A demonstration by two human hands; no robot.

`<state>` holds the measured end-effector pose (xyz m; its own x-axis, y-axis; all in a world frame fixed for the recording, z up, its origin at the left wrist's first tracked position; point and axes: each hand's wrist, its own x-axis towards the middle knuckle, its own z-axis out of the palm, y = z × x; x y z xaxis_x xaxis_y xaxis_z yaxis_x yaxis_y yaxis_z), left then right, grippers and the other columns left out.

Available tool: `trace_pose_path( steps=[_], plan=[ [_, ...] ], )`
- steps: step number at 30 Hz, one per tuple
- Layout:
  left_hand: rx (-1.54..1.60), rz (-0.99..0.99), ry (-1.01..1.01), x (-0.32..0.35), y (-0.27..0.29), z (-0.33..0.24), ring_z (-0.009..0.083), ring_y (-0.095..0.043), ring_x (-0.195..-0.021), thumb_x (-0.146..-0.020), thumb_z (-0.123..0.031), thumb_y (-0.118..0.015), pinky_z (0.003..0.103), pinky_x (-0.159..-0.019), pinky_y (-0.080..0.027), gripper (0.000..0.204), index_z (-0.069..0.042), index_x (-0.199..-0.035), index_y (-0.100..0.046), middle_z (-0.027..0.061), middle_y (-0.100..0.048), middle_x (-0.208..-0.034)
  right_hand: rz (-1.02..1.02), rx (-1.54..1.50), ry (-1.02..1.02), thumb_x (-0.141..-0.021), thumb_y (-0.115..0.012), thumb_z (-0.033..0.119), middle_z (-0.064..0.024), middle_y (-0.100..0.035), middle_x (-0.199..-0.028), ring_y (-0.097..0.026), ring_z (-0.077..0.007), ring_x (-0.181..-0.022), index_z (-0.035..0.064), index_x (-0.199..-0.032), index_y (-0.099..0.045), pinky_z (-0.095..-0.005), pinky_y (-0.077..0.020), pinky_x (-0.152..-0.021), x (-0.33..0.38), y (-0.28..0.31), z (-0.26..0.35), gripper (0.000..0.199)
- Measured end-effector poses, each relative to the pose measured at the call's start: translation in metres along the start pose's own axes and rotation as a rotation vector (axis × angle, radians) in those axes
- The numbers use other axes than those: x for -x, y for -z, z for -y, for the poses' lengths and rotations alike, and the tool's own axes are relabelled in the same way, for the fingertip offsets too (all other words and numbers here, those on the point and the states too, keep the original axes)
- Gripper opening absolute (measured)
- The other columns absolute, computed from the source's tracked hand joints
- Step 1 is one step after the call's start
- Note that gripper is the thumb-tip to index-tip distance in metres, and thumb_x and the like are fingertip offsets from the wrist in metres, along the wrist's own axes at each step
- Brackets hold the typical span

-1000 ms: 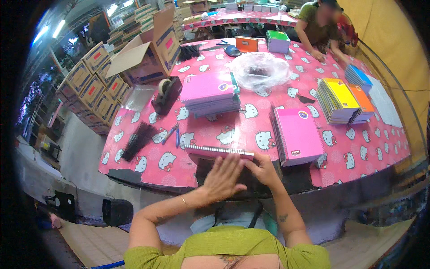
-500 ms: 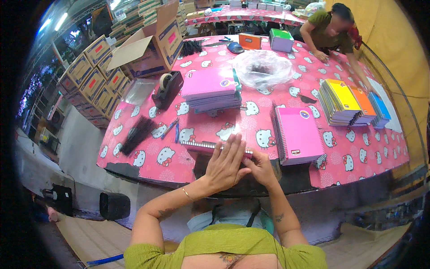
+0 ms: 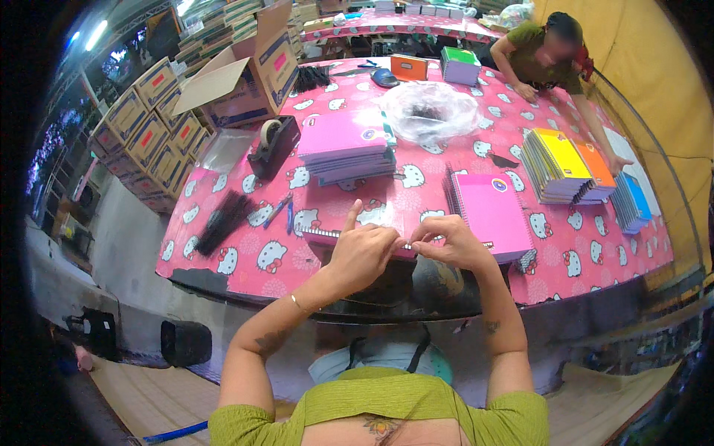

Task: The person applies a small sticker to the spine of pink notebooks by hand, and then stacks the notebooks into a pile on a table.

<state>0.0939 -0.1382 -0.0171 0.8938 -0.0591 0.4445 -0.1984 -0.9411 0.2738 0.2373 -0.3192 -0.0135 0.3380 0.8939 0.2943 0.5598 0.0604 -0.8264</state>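
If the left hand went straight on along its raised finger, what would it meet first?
Probably the farther pink notebook stack, which lies ahead of the left hand. Height is unclear in this one view, so it might pass above.

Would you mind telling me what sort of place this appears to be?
It looks like a notebook-making or packing workshop: stacks of spiral-bound notebooks stand on the pink-covered table, a tape dispenser sits nearby, and cardboard cartons are piled at the left.
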Motion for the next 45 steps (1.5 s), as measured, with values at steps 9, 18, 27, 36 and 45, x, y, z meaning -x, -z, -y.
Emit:
trace_pose_path(
  steps=[9, 18, 27, 36, 45],
  plan=[
    [-0.061, 0.042, -0.035, 0.008, 0.023, -0.003, 0.0314, -0.068, -0.088, -0.086, -0.012, -0.066, 0.047, -0.091, -0.049, 0.023, -0.007, -0.108, -0.066, 0.0129, -0.069, -0.091, -0.486, 0.295, 0.016, -0.079, -0.069, 0.011, -0.0134, -0.063, -0.079, -0.064, -0.0303, -0.073, 0.0011, -0.082, -0.061, -0.0395, -0.0499, -0.068, 0.009, -0.049, 0.009, 0.013],
    [0.159, -0.620, -0.493, -0.113, 0.054, -0.036, 0.0301, -0.066, -0.087, -0.079, -0.001, -0.068, 0.044, -0.076, -0.051, 0.030, -0.007, -0.108, -0.065, 0.0123, -0.068, -0.098, -0.917, 0.572, -0.439, -0.090, -0.067, 0.013, -0.0196, -0.063, -0.128, -0.059, -0.0330, -0.121, 0.0014, -0.132, -0.059, -0.0424, -0.0419, -0.106, 0.174, 0.080, -0.077, 0.045],
    [0.255, 0.254, -0.746, -0.135, -0.124, 0.006, 0.0318, -0.052, -0.132, -0.082, 0.000, -0.061, 0.048, -0.111, -0.042, 0.042, -0.007, -0.123, -0.062, 0.0132, -0.061, -0.133, -0.846, 0.108, -0.496, -0.089, -0.056, -0.001, -0.0166, -0.066, -0.129, -0.062, -0.0226, -0.119, -0.0010, -0.136, -0.058, -0.0337, -0.0460, -0.101, 0.177, 0.074, -0.091, 0.047],
    [0.244, 0.225, -0.639, -0.131, -0.107, 0.007, 0.0318, -0.042, -0.141, -0.077, -0.006, -0.067, 0.060, -0.117, -0.028, 0.051, -0.014, -0.127, -0.061, 0.0143, -0.051, -0.143, -0.915, -0.330, -0.443, -0.102, -0.052, 0.020, -0.0113, -0.059, -0.138, -0.055, -0.0226, -0.127, 0.0018, -0.142, -0.053, -0.0342, -0.0435, -0.104, 0.188, 0.074, -0.100, 0.044],
    [-0.221, -0.082, 0.115, -0.080, 0.018, 0.197, 0.0364, -0.066, -0.099, -0.086, -0.013, -0.066, 0.046, -0.084, -0.054, 0.030, -0.009, -0.116, -0.067, 0.0160, -0.068, -0.104, -1.344, 0.118, -0.312, -0.104, -0.050, 0.023, -0.0087, -0.062, -0.125, -0.057, -0.0199, -0.115, 0.0001, -0.127, -0.060, -0.0353, -0.0436, -0.100, 0.199, 0.065, -0.059, 0.033]
  ],
)
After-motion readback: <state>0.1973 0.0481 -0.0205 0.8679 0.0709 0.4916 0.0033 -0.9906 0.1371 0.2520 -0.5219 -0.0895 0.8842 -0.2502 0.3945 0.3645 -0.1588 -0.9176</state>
